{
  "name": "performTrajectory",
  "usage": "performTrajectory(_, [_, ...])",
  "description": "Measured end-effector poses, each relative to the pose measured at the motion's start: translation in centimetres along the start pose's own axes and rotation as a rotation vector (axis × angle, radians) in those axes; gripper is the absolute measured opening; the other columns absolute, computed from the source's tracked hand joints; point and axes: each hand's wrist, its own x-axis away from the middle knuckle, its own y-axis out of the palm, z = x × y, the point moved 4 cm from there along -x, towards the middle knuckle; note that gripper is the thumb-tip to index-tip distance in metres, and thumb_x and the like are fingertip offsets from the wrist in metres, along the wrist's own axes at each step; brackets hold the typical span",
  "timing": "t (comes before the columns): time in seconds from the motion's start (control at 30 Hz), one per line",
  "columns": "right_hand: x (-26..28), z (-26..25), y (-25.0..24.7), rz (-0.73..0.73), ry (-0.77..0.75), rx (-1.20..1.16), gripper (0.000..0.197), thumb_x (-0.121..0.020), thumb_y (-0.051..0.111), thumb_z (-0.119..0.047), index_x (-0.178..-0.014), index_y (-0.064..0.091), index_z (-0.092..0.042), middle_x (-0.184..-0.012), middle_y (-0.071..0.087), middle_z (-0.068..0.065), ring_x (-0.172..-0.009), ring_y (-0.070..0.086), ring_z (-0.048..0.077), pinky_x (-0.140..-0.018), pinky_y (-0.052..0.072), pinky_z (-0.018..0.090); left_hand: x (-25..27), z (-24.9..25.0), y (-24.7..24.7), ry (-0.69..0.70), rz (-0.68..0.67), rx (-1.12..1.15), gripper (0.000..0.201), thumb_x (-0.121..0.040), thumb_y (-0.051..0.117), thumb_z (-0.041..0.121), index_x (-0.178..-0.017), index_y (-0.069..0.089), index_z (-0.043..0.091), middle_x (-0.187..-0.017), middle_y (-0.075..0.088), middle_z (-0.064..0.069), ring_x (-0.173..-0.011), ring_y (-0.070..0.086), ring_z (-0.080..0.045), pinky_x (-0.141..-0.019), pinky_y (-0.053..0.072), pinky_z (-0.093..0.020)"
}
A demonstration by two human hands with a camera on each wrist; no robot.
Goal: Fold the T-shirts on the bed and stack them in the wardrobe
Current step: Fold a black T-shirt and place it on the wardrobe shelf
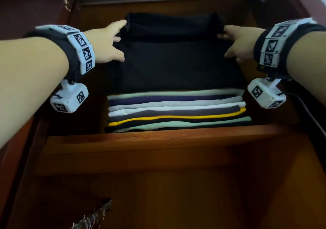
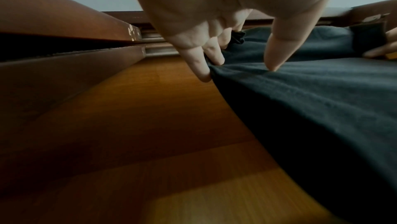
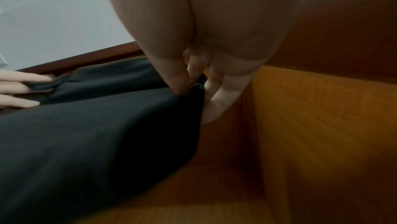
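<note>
Hands (image 1: 109, 43) inside brown wooden wardrobe (image 1: 158, 151)

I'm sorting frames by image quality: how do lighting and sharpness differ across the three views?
Head view: dim wardrobe, the black T-shirt nearly featureless, the stack front brightest, edges bent by the wide lens. Left wrist view: left hand close and soft, lower corners dark. Right wrist view: right hand blurred, fabric grainy.

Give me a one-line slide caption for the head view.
Both hands, left and right, set a folded black T-shirt on the wardrobe stack.
</note>
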Motion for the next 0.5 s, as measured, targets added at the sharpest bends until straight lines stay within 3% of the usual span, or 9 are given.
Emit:
performTrajectory(0.3, [-0.1, 0.7, 0.8, -0.014, 0.038, 0.035, 0.086, -0.094, 0.06, 0.005, -0.158, 0.024, -0.038, -0.16, 0.035, -0.013, -0.139, 0.044, 0.029, -0.062, 0.048, 0.032, 0.4, 0.7, 0.6, -0.017, -0.042, 0.116, 0.111, -0.085, 0.079, 0.018, -0.162, 0.001, 0.033, -0.168, 0.022, -0.007, -0.149, 0.034, -0.016, -0.112, 0.044, -0.043])
performTrajectory(0.5, [0.0, 0.9, 0.7, -0.037, 0.052, -0.011, 0.083, -0.094, 0.059, 0.006, -0.156, 0.028, -0.039, -0.158, 0.037, -0.014, -0.138, 0.045, 0.029, -0.074, 0.051, 0.038, 1.3, 1.1, 0.6, -0.045, -0.068, 0.21, 0.108, -0.088, 0.077, 0.011, -0.163, 0.002, 0.03, -0.169, 0.018, -0.008, -0.15, 0.033, -0.017, -0.105, 0.044, -0.035])
